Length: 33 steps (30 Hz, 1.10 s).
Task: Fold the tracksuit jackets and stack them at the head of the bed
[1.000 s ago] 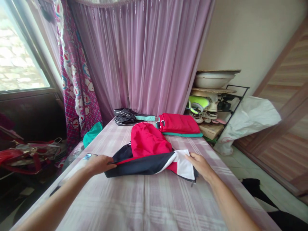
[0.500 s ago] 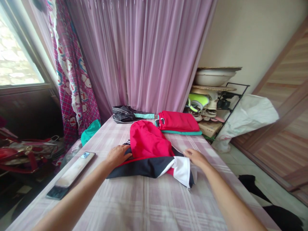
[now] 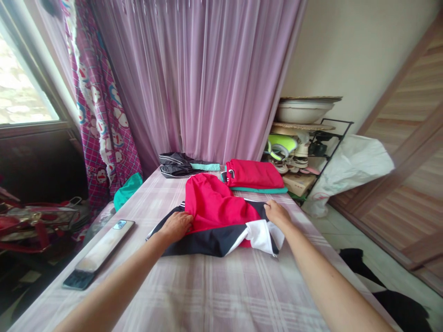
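A red, navy and white zip jacket (image 3: 221,210) lies partly folded across the middle of the bed-like surface, its white lining or collar part turned up at the right front. My left hand (image 3: 177,226) is closed on the jacket's left side, where red meets navy; its fingertips rest at the red cloth. At the opposite side, my right hand (image 3: 277,213) pinches the navy edge near the white part. Beyond the jacket sits a folded red garment (image 3: 256,174) on top of a folded teal one (image 3: 282,190).
A dark garment with white piping (image 3: 176,165) lies at the far left edge of the plaid cloth (image 3: 207,295). A phone (image 3: 105,249) is left of my forearm. Teal cloth (image 3: 127,191) hangs by the left edge. A rack with a basin (image 3: 304,111) stands right, beside a white bag (image 3: 356,166).
My left hand has shifted right from the navy sleeve onto the red edge. My right hand has moved slightly up and now grips navy cloth, which is spread wider on the right.
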Motion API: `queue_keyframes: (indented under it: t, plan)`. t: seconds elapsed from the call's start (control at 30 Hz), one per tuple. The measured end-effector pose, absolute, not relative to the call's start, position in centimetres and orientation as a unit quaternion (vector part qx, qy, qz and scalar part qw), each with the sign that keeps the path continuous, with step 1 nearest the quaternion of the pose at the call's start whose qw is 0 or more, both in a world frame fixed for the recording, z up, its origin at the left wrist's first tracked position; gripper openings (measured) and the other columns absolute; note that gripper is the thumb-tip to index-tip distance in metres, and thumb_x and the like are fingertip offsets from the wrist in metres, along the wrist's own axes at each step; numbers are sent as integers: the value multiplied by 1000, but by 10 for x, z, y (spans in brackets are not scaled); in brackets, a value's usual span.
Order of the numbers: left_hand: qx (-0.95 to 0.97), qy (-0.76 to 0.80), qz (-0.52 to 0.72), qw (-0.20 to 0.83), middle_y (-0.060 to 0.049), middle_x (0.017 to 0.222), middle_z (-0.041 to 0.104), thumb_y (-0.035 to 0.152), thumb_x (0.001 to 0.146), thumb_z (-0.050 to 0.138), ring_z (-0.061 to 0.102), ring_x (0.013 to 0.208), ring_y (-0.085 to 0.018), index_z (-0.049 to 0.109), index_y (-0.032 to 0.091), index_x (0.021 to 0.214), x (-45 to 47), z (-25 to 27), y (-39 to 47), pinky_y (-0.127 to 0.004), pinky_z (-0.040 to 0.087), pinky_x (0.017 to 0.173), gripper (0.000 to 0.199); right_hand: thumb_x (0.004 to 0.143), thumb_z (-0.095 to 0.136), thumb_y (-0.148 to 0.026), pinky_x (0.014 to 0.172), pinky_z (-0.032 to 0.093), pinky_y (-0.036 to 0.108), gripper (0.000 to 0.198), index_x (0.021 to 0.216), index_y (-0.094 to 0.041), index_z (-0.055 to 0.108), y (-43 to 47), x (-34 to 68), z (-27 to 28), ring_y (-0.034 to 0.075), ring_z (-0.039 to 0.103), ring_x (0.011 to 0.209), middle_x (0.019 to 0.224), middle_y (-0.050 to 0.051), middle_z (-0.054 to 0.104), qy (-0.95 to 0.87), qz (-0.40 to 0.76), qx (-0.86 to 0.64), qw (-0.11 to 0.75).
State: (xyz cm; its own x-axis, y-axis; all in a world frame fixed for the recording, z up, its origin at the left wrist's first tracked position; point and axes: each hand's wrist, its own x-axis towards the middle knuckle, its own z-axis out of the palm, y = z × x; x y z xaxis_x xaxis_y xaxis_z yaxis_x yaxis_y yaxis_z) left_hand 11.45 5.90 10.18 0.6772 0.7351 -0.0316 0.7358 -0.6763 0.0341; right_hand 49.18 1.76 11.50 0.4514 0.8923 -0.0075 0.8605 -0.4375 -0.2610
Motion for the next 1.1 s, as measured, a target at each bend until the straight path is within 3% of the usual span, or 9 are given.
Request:
queue_keyframes:
  t: [0.1, 0.2, 0.37, 0.43, 0.53, 0.63, 0.87, 0.97, 1.1]
  plan:
    - [904, 422, -51, 39, -12, 82, 70, 24, 94, 33, 67, 81, -27, 62, 14, 102, 111, 115, 43, -39, 49, 76, 32, 98, 34, -31, 71, 41, 30, 36, 120, -19, 61, 23, 490, 131, 24, 65, 97, 113, 13, 70, -505, 16, -849, 155]
    - [911, 402, -66, 65, -5, 78, 70, 29, 91, 41, 66, 74, -21, 64, 20, 97, 109, 128, 24, -30, 46, 65, 25, 97, 37, -30, 70, 41, 29, 34, 117, -19, 62, 23, 481, 139, 24, 66, 93, 108, 11, 72, -535, -38, -817, 211]
    - [896, 364, -99, 235, 3, 74, 70, 34, 86, 51, 63, 66, -13, 66, 23, 88, 109, 142, 23, -21, 41, 56, 19, 95, 41, -31, 72, 43, 28, 30, 111, -23, 65, 11, 455, 131, 21, 67, 90, 103, 7, 74, -636, -58, -728, 250]
    - [889, 370, -79, 258, 1, 79, 73, 37, 89, 47, 64, 68, -13, 67, 22, 90, 111, 147, 39, -21, 44, 59, 25, 95, 42, -31, 72, 44, 27, 29, 110, -24, 66, 4, 451, 125, 21, 67, 92, 105, 6, 74, -662, -58, -704, 249]
    - [898, 416, -21, 144, -2, 91, 75, 35, 90, 46, 66, 79, -16, 69, 21, 95, 117, 157, 76, -24, 49, 71, 27, 92, 48, -35, 69, 45, 28, 27, 108, -25, 66, -4, 457, 114, 22, 68, 90, 103, 5, 75, -663, -47, -712, 226]
    - [888, 457, 13, 47, -6, 113, 72, 31, 90, 45, 66, 100, -21, 67, 22, 113, 131, 164, 118, -31, 49, 88, 33, 88, 52, -34, 72, 48, 28, 24, 103, -27, 69, -9, 476, 108, 21, 69, 92, 103, 3, 75, -666, -29, -716, 207]
    - [862, 506, 12, -29, -10, 153, 42, 25, 91, 46, 38, 141, -27, 44, 22, 144, 179, 140, 207, -41, 28, 115, 53, 84, 49, -41, 79, 52, 32, 30, 93, -27, 73, -21, 529, 131, 22, 69, 91, 99, 3, 76, -682, 61, -672, 283]
    - [852, 523, -15, -32, -11, 155, 38, 25, 87, 53, 32, 144, -29, 38, 25, 148, 186, 119, 233, -46, 22, 118, 62, 81, 52, -50, 78, 54, 32, 36, 95, -25, 73, -25, 547, 139, 24, 69, 89, 94, 4, 76, -661, 139, -677, 294]
    - [838, 542, -64, -23, -15, 134, 61, 31, 82, 59, 54, 125, -33, 48, 24, 140, 176, 101, 251, -55, 28, 110, 59, 75, 60, -49, 76, 54, 30, 45, 109, -23, 72, -30, 556, 137, 25, 69, 91, 92, 4, 76, -624, 284, -681, 255]
